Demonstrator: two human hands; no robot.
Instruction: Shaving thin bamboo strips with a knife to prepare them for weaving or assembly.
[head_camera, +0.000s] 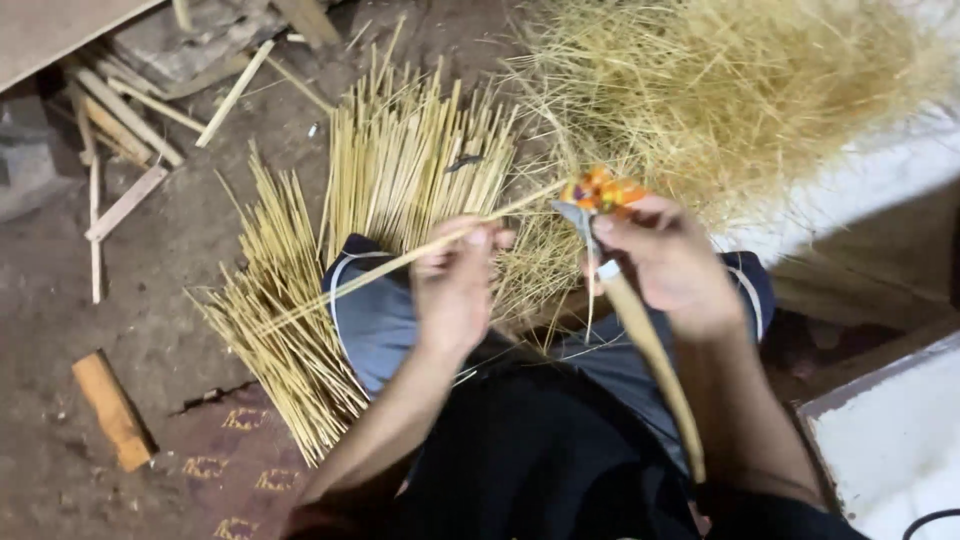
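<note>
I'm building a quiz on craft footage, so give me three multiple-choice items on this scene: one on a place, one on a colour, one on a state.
1. Where do the cut yellow sticks lie?
A. on the floor ahead of the knees
B. on a shelf
C. in a bucket

2. What colour is the wrap on the knife?
A. black
B. orange and yellow
C. white

3. How is the thin stick held?
A. lying loose
B. stuck in the floor
C. pinched in the left hand

Answers:
1 A, they fan out on the dirt floor.
2 B, the wrap shows by the right hand.
3 C, the fingers close around it.
</note>
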